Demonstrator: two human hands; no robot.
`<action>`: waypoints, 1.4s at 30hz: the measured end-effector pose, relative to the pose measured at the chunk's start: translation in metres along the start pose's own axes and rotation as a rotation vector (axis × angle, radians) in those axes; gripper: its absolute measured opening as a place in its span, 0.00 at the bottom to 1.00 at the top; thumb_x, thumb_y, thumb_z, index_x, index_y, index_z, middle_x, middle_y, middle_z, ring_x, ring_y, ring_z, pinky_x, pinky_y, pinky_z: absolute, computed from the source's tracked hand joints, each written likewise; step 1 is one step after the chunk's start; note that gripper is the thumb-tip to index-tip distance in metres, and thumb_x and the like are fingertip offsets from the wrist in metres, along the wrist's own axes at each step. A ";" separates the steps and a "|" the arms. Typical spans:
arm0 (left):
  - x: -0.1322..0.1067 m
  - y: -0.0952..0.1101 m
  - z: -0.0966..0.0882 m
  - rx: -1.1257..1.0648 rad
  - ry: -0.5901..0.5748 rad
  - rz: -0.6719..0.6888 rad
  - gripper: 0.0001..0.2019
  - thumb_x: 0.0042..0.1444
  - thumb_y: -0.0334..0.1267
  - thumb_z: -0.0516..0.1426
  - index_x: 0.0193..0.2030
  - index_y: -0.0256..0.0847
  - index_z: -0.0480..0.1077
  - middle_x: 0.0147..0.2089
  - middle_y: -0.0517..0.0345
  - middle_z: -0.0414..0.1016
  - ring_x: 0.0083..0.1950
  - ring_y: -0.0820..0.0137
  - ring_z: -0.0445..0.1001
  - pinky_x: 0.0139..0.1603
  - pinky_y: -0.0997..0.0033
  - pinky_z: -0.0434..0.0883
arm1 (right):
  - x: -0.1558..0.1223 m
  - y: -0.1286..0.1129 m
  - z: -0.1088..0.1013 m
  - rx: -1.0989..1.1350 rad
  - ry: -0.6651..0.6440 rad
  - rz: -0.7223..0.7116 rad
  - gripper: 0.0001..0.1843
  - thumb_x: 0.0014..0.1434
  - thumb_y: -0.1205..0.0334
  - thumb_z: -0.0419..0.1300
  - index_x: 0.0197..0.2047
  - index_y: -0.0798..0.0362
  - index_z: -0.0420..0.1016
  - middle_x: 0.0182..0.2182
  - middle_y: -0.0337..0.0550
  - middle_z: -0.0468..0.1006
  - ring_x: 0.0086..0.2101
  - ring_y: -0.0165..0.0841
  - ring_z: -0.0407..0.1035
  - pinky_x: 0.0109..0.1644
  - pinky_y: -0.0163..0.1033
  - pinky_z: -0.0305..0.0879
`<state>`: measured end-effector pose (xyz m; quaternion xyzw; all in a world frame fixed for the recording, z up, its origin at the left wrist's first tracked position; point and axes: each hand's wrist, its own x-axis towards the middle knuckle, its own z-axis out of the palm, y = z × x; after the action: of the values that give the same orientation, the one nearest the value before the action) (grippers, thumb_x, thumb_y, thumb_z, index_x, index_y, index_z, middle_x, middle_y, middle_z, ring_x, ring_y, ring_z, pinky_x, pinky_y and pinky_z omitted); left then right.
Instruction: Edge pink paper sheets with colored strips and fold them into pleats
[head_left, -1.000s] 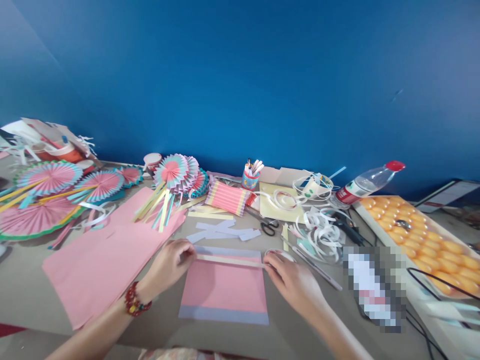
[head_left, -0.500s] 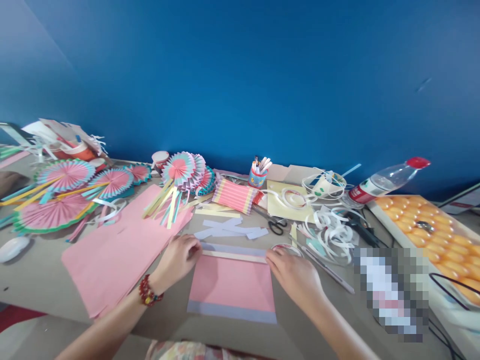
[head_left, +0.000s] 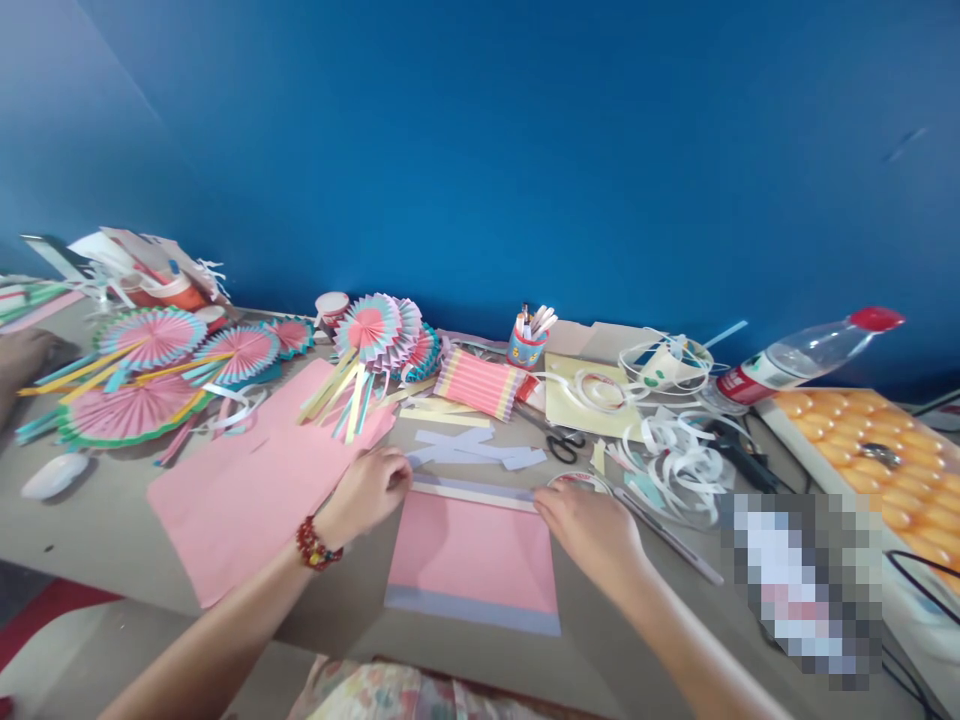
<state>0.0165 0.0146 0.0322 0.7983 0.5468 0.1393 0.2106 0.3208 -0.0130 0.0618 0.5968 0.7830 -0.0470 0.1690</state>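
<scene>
Pink rectangular paper sheet (head_left: 472, 550), 2 lavender edge bands (head_left: 472, 608), flat on grey surface (head_left: 360, 605). Narrow white strip (head_left: 476, 492), apparently paper, along far band; left hand (head_left: 371, 490), right hand (head_left: 589, 520): each grip pinching 1 end.

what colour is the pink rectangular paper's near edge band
Pale purple band, clearest in the head view.

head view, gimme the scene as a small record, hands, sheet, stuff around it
left hand: holding the left end of a white strip
right hand: fingers at its right end
pink sheet: flat, lilac bands along near and far edges
beyond sheet: loose lilac strips, scissors
left side: pleated paper fans
right side: red-capped bottle
</scene>
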 end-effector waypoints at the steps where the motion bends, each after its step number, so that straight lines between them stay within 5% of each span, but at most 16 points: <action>1: 0.000 0.000 0.000 0.003 -0.005 0.000 0.08 0.54 0.26 0.55 0.29 0.39 0.73 0.31 0.58 0.73 0.34 0.70 0.71 0.37 0.72 0.62 | 0.000 0.000 -0.001 0.004 -0.001 0.002 0.13 0.67 0.62 0.50 0.38 0.47 0.77 0.35 0.40 0.79 0.35 0.35 0.76 0.27 0.35 0.47; 42: 0.000 -0.001 0.005 0.136 -0.027 0.023 0.06 0.54 0.28 0.54 0.29 0.40 0.70 0.33 0.57 0.73 0.37 0.68 0.72 0.40 0.69 0.63 | 0.006 -0.004 -0.003 -0.001 -0.008 -0.011 0.13 0.67 0.61 0.51 0.36 0.50 0.76 0.34 0.44 0.79 0.34 0.37 0.77 0.27 0.33 0.54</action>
<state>0.0184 0.0140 0.0272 0.8189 0.5427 0.0937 0.1617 0.3155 -0.0078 0.0621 0.5922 0.7856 -0.0500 0.1721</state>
